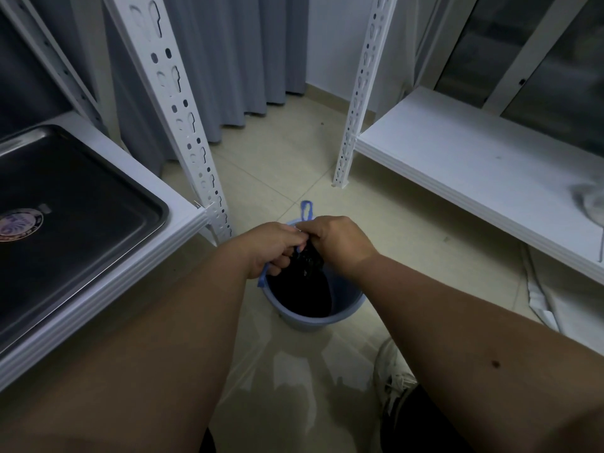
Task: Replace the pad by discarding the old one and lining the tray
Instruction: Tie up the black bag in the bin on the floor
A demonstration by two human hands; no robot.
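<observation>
A blue bin [346,310] lined with a black bag [309,273] stands on the floor in the middle. Both hands are over its rim. My left hand [269,250] and my right hand [336,245] pinch the gathered black bag top, with blue drawstring loops [306,210] sticking out. The old pad is not visible; the bag's inside is dark. A bare steel tray [98,204] with a round sticker lies on the white shelf [183,223] at the left, with no lining in it.
White slotted rack posts [183,119] rise left and right of the bin. Another low white shelf [474,171] runs along the right, with a pale crumpled item [588,204] at its edge. Grey curtains hang behind. My shoe [392,371] is on the tile floor.
</observation>
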